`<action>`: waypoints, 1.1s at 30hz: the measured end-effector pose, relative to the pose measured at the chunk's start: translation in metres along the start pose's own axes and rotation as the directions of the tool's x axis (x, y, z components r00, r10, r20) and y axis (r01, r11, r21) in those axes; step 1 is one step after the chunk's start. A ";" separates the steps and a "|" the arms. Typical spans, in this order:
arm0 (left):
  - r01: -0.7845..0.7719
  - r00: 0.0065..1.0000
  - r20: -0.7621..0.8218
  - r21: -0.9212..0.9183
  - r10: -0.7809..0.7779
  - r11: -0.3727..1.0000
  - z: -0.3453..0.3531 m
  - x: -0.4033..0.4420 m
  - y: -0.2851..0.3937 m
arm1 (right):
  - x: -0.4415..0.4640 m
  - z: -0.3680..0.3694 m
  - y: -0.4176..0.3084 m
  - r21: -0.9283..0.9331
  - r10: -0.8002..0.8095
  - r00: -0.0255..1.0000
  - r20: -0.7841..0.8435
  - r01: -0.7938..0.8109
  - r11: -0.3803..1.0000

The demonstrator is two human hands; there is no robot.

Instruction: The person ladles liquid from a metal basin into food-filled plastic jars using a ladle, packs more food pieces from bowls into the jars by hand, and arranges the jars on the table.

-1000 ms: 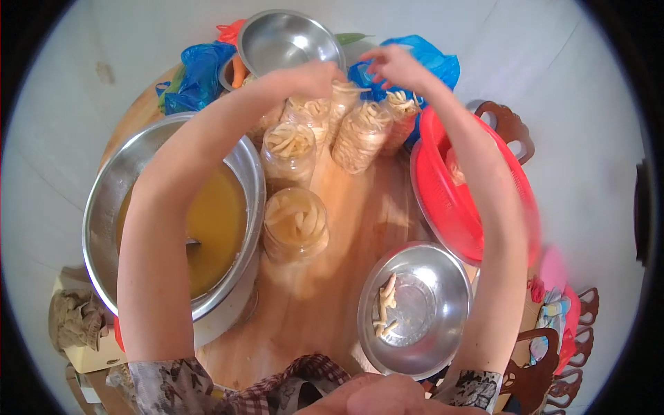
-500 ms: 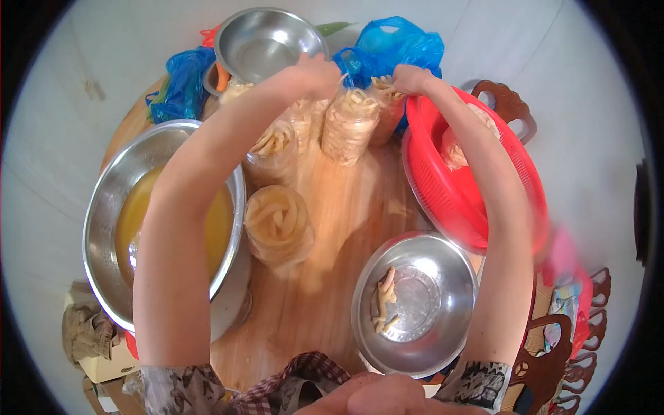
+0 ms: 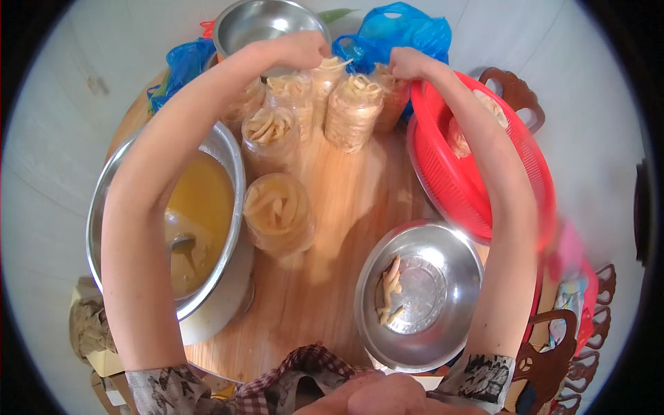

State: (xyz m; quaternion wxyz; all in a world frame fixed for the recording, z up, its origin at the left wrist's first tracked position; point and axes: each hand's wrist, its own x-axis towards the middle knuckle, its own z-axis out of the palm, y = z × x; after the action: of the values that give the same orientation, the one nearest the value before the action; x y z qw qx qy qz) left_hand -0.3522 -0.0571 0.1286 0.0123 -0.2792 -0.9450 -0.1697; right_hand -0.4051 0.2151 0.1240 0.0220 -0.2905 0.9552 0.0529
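Both arms reach to the far side of the wooden table. My left hand [image 3: 304, 50] is closed at the near edge of a steel bowl [image 3: 242, 28], just beside a jar of pale strips [image 3: 325, 86]; what it grips, if anything, is hidden. My right hand [image 3: 409, 63] is closed at the top of the rightmost jar [image 3: 393, 97], its fingertips at the rim. Between them stands another filled jar [image 3: 353, 114]. Nearer stand more filled jars, among them one [image 3: 271, 142] and the nearest one [image 3: 279, 213], all without lids.
A large steel basin [image 3: 238, 197] of yellow liquid with a ladle stands at left. On the right are a red basket [image 3: 456, 180] and a steel bowl [image 3: 453, 297] holding a few pale pieces. Blue bags [image 3: 408, 31] lie at the back, with chairs at right.
My right hand has gone from open above the jars to closed at the rightmost jar's top. My left hand has moved slightly left and up. The view has shifted a little.
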 end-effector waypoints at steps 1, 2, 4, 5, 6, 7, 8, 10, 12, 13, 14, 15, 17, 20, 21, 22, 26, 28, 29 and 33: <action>-0.042 0.999 -0.013 0.054 0.042 0.998 0.002 -0.001 0.000 | 0.001 0.000 -0.008 -0.041 0.055 0.998 0.024 -0.054 0.998; -0.087 0.995 -0.029 0.115 0.091 0.990 0.000 -0.002 0.001 | 0.000 -0.004 -0.015 -0.087 0.114 0.993 0.038 -0.110 0.990; -0.119 0.992 -0.022 0.133 0.123 0.984 -0.002 -0.011 0.020 | 0.003 0.000 -0.021 -0.036 0.139 0.990 0.031 -0.138 0.990; -0.142 0.989 -0.013 0.137 0.145 0.980 -0.003 -0.019 0.031 | 0.005 -0.001 -0.024 0.012 0.156 0.987 0.039 -0.156 0.988; -0.141 0.989 -0.030 0.151 0.147 0.978 -0.008 -0.025 0.043 | 0.004 -0.009 -0.026 0.002 0.153 0.988 0.020 -0.153 0.988; -0.164 0.986 0.034 0.166 0.160 0.972 -0.012 -0.029 0.054 | 0.000 -0.016 -0.028 -0.050 0.162 0.985 0.059 -0.159 0.986; -0.188 0.979 0.106 0.174 0.171 0.967 -0.012 -0.035 0.064 | -0.007 -0.018 -0.029 -0.098 0.175 0.979 0.106 -0.165 0.981; -0.160 0.983 0.112 0.145 0.145 0.976 -0.023 -0.044 0.081 | -0.026 -0.020 -0.040 -0.180 0.272 0.961 0.050 -0.259 0.949; -0.171 0.974 0.187 0.240 0.127 0.956 -0.025 -0.043 0.086 | -0.036 -0.016 -0.046 -0.264 0.204 0.965 -0.167 -0.243 0.933; -0.167 0.973 0.195 0.235 0.122 0.958 -0.020 -0.041 0.085 | -0.031 -0.013 -0.040 -0.259 0.202 0.967 -0.158 -0.238 0.936; -0.199 0.974 0.163 0.288 0.157 0.937 -0.015 -0.040 0.085 | -0.022 -0.017 -0.032 -0.117 0.257 0.965 -0.052 -0.262 0.958; -0.227 0.972 0.131 0.343 0.193 0.911 -0.011 -0.037 0.084 | -0.011 -0.020 -0.021 0.024 0.294 0.954 0.059 -0.295 0.955; -0.229 0.972 0.138 0.382 0.189 0.895 0.002 -0.033 0.093 | 0.012 -0.002 0.005 0.109 0.237 0.966 0.107 -0.248 0.963; -0.199 0.978 0.133 0.412 0.158 0.889 0.031 -0.008 0.092 | 0.026 0.010 0.011 0.181 0.197 0.973 0.120 -0.216 0.959; -0.172 0.983 0.130 0.406 0.130 0.897 0.035 -0.003 0.092 | 0.027 0.010 0.010 0.165 0.225 0.969 0.102 -0.239 0.957; -0.178 0.982 0.133 0.404 0.135 0.897 0.037 0.004 0.090 | 0.026 0.010 0.011 0.152 0.255 0.963 0.084 -0.265 0.952; -0.152 0.975 0.200 0.278 0.098 0.948 0.033 0.018 0.088 | 0.025 0.014 0.022 0.232 0.187 0.978 0.087 -0.203 0.951; -0.132 0.975 0.208 0.274 0.075 0.953 0.030 0.017 0.090 | 0.009 -0.003 0.006 0.224 0.091 0.944 0.316 -0.167 0.960; -0.149 0.973 0.209 0.251 0.097 0.956 0.030 0.014 0.090 | 0.003 -0.005 0.000 0.224 0.098 0.942 0.322 -0.176 0.959; -0.233 0.940 0.297 0.194 0.170 0.953 0.020 -0.005 0.095 | 0.008 -0.007 -0.007 0.165 0.088 0.940 0.330 -0.149 0.975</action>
State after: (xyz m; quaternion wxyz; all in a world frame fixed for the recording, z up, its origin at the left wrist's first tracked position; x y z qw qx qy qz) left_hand -0.2958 0.0218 0.1392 -0.0707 -0.3927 -0.9168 -0.0184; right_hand -0.4080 0.2044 0.1301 0.2007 -0.2162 0.9554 0.0105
